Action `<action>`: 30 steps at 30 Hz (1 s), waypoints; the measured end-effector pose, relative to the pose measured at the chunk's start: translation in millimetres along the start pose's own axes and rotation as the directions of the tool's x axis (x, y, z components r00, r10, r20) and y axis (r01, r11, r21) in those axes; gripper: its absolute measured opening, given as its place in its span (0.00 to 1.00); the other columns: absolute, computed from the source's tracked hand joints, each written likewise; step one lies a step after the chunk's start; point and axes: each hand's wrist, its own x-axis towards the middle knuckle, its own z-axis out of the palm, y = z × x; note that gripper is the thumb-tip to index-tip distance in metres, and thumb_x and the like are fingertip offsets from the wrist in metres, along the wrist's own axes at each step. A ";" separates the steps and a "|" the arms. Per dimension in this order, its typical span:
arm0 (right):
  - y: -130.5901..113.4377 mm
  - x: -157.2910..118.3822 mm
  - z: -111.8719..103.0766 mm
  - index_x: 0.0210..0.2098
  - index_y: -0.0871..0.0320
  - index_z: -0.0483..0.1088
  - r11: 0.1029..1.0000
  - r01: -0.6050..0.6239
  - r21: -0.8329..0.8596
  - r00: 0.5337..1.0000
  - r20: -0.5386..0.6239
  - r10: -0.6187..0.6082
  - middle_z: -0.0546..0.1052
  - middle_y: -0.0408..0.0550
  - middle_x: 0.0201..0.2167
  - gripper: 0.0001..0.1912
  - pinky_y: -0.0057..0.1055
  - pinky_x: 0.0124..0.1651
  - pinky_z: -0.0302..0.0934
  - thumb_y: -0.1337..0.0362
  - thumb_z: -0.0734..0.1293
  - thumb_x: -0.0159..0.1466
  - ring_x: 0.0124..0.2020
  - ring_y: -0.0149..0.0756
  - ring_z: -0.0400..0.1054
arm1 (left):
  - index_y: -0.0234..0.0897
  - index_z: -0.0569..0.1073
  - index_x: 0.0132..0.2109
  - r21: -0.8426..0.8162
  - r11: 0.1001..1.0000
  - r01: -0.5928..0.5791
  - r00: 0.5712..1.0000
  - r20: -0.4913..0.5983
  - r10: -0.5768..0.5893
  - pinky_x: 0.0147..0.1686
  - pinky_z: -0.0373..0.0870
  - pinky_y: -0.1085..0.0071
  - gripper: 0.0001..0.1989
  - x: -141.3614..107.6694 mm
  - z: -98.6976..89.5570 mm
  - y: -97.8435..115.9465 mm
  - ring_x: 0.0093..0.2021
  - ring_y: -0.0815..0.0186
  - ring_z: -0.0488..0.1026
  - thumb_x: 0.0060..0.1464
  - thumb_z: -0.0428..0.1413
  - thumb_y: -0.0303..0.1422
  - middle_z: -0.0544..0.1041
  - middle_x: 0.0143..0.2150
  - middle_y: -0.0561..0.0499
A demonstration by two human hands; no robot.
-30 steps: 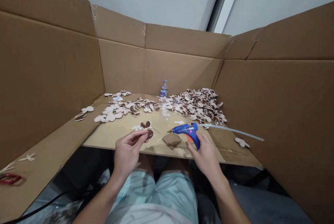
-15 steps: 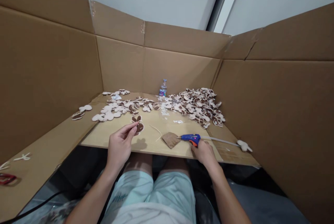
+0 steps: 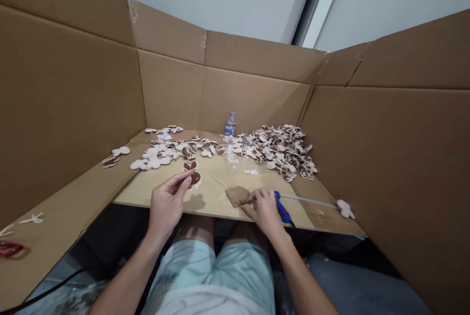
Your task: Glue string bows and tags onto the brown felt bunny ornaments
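My left hand (image 3: 169, 198) is closed, pinching a brown-and-white felt rabbit piece (image 3: 196, 178) between thumb and fingertips, held a little above the board. At the right edge of a small brown cloth patch (image 3: 237, 196) my right hand (image 3: 263, 207) has its fingers drawn together, gripping that edge. A blue hot glue gun (image 3: 282, 209) lies on the board just right of this hand, its nozzle hidden behind the fingers. From its back runs a long pale glue stick (image 3: 312, 201). A thin cream cord (image 3: 219, 181) rests left of the patch.
Many rabbit pieces lie in a large heap (image 3: 281, 148) at the back right and a looser spread (image 3: 157, 156) at the back left. A bottle (image 3: 230, 124) stands behind them. Cardboard walls (image 3: 253, 94) enclose the board. One white rabbit piece (image 3: 345, 208) sits far right.
My right hand has let go of the glue gun, which now lies turned on the board, and moved left to the brown patch. My left hand still holds the rabbit piece, nearly unmoved.
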 end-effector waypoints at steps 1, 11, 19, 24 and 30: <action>-5.0 2.1 3.7 0.31 0.58 0.70 1.000 0.012 0.012 1.000 -0.009 -0.012 0.73 0.52 0.35 0.10 0.37 0.44 0.57 0.58 0.71 0.58 0.40 0.45 0.63 | 0.36 0.80 0.45 0.004 1.000 -0.001 1.000 -0.001 0.001 0.48 0.75 0.63 0.16 0.7 -1.0 -0.7 0.42 0.57 0.80 0.51 0.61 0.40 0.83 0.43 0.45; -75.0 34.3 16.6 0.37 0.57 0.73 0.967 0.116 0.226 0.984 0.106 -0.142 0.78 0.47 0.34 0.07 0.29 0.42 0.59 0.69 0.70 0.58 0.39 0.38 0.69 | 0.34 0.79 0.45 0.023 1.000 0.018 1.000 -0.004 -0.017 0.47 0.75 0.63 0.15 12.6 -10.0 -6.7 0.43 0.58 0.79 0.53 0.59 0.36 0.83 0.43 0.44; -121.2 86.3 60.7 0.41 0.59 0.73 0.949 0.059 0.311 0.965 0.226 -0.135 0.81 0.50 0.33 0.12 0.27 0.34 0.60 0.65 0.71 0.57 0.35 0.38 0.74 | 0.32 0.79 0.45 0.044 0.999 -0.013 1.000 -0.012 0.014 0.47 0.74 0.61 0.15 21.9 -20.1 -15.8 0.43 0.57 0.79 0.54 0.57 0.36 0.83 0.42 0.42; -127.2 99.5 71.4 0.37 0.59 0.74 0.947 0.040 0.319 0.954 0.269 -0.131 0.81 0.49 0.30 0.07 0.26 0.35 0.62 0.68 0.71 0.57 0.33 0.35 0.74 | 0.33 0.79 0.45 0.020 1.000 -0.010 1.000 -0.004 0.011 0.47 0.74 0.63 0.14 23.3 -22.9 -17.5 0.43 0.57 0.80 0.53 0.58 0.35 0.83 0.41 0.43; -128.6 98.4 70.7 0.37 0.61 0.73 0.940 0.045 0.337 0.946 0.288 -0.149 0.78 0.46 0.36 0.10 0.37 0.44 0.67 0.59 0.66 0.65 0.37 0.33 0.73 | 0.35 0.79 0.45 0.027 0.999 -0.025 1.000 -0.001 0.025 0.45 0.74 0.64 0.14 23.0 -25.6 -18.3 0.42 0.58 0.80 0.54 0.58 0.36 0.83 0.41 0.45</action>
